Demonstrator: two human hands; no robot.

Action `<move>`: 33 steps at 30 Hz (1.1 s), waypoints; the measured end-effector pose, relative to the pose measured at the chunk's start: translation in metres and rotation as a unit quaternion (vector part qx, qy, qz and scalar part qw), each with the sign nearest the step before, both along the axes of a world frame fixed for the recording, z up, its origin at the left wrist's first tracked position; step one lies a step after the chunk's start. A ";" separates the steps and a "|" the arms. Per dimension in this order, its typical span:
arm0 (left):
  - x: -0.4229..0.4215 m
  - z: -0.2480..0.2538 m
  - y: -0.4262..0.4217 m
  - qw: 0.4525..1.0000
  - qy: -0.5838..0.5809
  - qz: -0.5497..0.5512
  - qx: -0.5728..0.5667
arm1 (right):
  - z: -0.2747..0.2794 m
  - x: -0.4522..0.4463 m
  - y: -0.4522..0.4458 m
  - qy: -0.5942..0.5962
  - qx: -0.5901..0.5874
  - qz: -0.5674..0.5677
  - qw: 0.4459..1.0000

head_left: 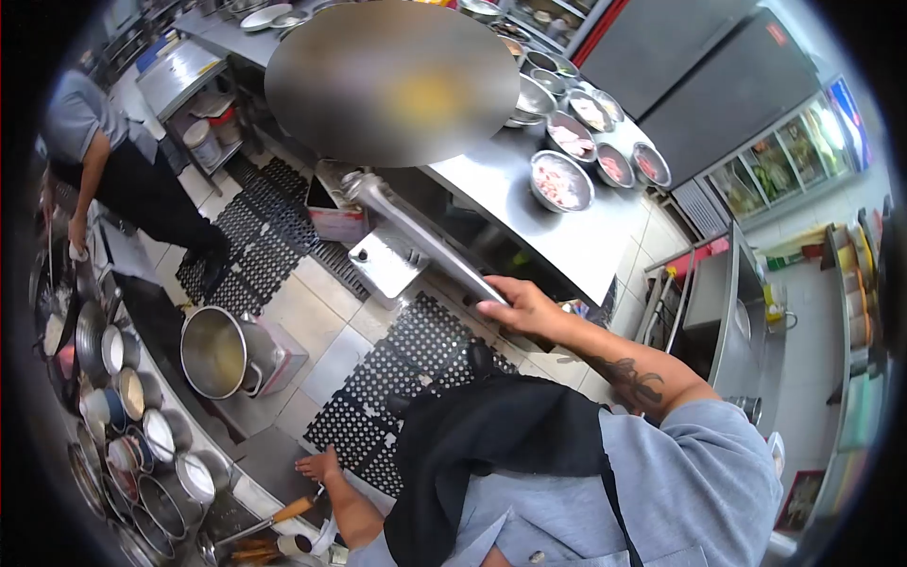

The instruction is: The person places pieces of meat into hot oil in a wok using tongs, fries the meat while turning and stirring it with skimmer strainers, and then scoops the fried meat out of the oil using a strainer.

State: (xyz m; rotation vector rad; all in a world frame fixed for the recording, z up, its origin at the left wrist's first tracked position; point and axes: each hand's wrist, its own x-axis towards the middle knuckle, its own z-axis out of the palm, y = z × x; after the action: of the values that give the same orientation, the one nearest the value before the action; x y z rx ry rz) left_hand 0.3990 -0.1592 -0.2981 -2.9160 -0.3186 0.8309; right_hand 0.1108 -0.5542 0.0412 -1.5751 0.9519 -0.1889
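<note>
Head view: your right hand (524,307) has its grip closed around the near end of a metal bar (430,241). The bar slants away from you, passing over a metal box (388,260) in the picture; its thicker far end shows near the blurred area, and whether it touches anything cannot be determined. Your left hand (319,464) has a wide grip, fingers spread, close to a wooden handle (293,509). Bowls, several with pale or pink pieces, such as the front bowl (561,181), stand on the surface (586,241) beyond your right hand. A large pot (215,352) with liquid stands to your left. A co-worker (128,161) stands farther off, reaching toward the pans (59,312).
</note>
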 end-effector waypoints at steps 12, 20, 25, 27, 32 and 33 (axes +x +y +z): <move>-0.149 0.105 -0.270 0.758 0.238 0.007 -0.607 | -0.004 -0.224 -0.107 -0.118 -0.079 -0.323 0.936; -0.406 0.259 -0.536 0.557 0.547 -0.300 -0.548 | -0.029 -0.414 -0.093 -0.130 -0.105 -0.573 0.802; -0.533 0.239 -0.698 0.516 0.627 -0.181 -0.555 | -0.043 -0.475 -0.028 -0.108 -0.087 -0.661 0.738; -0.571 0.231 -0.752 0.529 0.608 -0.123 -0.579 | -0.053 -0.488 0.000 -0.102 -0.084 -0.692 0.709; -0.622 0.223 -0.817 0.562 0.572 -0.003 -0.597 | -0.057 -0.500 0.055 -0.018 -0.102 -0.743 0.661; -0.625 0.224 -0.820 0.565 0.546 -0.014 -0.618 | -0.058 -0.504 0.060 -0.018 -0.101 -0.730 0.675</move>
State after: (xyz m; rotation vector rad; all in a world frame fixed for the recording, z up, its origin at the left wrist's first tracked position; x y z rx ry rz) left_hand -0.2255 -0.9797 -0.0737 -2.0485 0.7171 3.5931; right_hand -0.3927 -0.4938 -0.0164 -0.5838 2.0186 -1.4655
